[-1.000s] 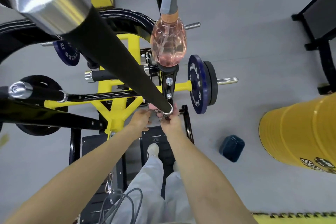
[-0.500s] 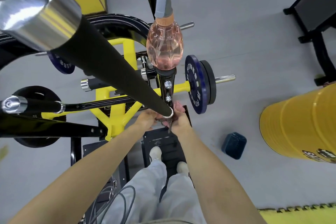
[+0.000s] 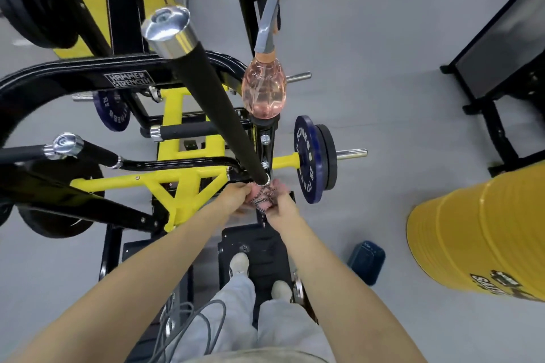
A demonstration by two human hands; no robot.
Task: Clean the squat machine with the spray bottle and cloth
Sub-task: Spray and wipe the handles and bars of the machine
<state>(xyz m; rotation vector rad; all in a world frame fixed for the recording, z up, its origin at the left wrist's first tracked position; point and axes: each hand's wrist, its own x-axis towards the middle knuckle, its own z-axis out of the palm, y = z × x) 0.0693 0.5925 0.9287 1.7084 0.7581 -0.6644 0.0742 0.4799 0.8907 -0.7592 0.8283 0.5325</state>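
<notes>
Head view, looking down. Both forearms are reaching forward and converging near the centre. The left hand [image 3: 236, 195] and the right hand [image 3: 279, 207] are each curling their fingers round a cloth [image 3: 263, 197], bunching it against the lower end of a black padded handle [image 3: 212, 97] of the squat machine [image 3: 182, 162]. The handle is rising toward 11 o'clock and ending in a chrome cap [image 3: 166, 27]; it is crossing in front of the yellow frame and hiding part of it. At 12 o'clock from the hands, well apart from them, a spray bottle [image 3: 263, 91] is sitting upright on a black post of the machine. At 2 o'clock a dark blue weight plate [image 3: 305, 159] is hanging just beside the cloth. At 4 o'clock a yellow barrel [image 3: 477, 239] is standing near a small dark blue box [image 3: 367, 261]. The person's shoes [image 3: 239, 262] are resting on a black footplate [image 3: 265, 244] at 6 o'clock. The cloth is showing pink with a dark speckled strip; the bottle is showing a clear pink body and a grey trigger head.
</notes>
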